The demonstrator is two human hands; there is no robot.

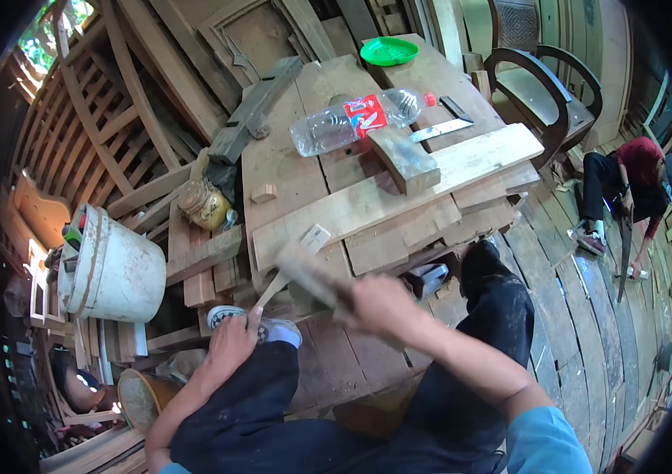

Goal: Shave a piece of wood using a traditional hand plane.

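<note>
The person is sitting low on a plank floor point(589, 316) of worn grey boards, knees up in dark trousers. The right hand point(379, 304) is gripping a wooden mallet point(312, 276), fingers wrapped tight round its handle; the head is blurred, hanging just above the near edge of a low workbench point(288, 170) made of loose planks. The left hand point(233, 340) is holding a thin chisel point(273, 288) upright by its shaft, fingers curled round it, beside a checkered shoe point(229, 316).

On the bench a clear plastic bottle point(352, 118) is lying on its side, touching a wooden block point(403, 162); a steel square point(443, 126) is lying just beyond, and a green plate point(389, 51) is sitting at the far end. A white bucket point(111, 272) is standing to the left, with stacked chair frames point(91, 118) leaning behind it. A dark wooden chair point(541, 87) is standing at the far right, and another person point(628, 189) is crouching on the floor well apart.
</note>
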